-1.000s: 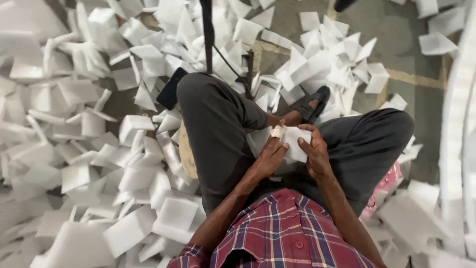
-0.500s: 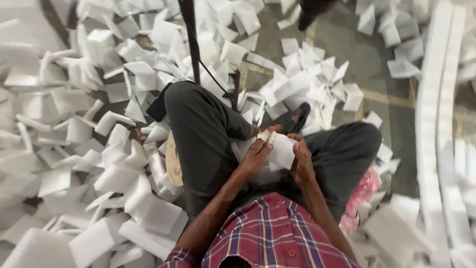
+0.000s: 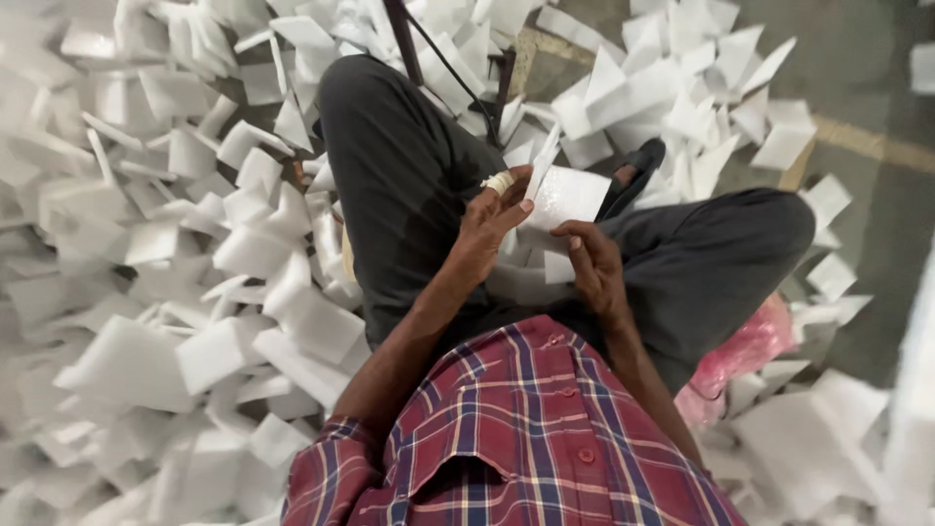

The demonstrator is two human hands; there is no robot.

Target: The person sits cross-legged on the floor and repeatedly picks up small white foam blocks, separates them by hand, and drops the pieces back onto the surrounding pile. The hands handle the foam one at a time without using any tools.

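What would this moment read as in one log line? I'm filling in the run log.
left hand: holds white foam sheet | right hand: touches sheet's lower edge | surroundings: loose white foam pieces on floor

Over the last second the view has swung and drawn closer, so the person's bent knees, which sat near the centre of the frame, now fill its upper middle and right, and the long white strip at the right edge has almost slipped out of view. The white foam piece (image 3: 567, 197) has been lifted from the lap and tipped up; the left hand (image 3: 492, 229) now pinches its left edge with a taped finger raised. The right hand (image 3: 591, 265), which earlier lay over the piece, has dropped below it and grips a smaller white scrap (image 3: 558, 267).
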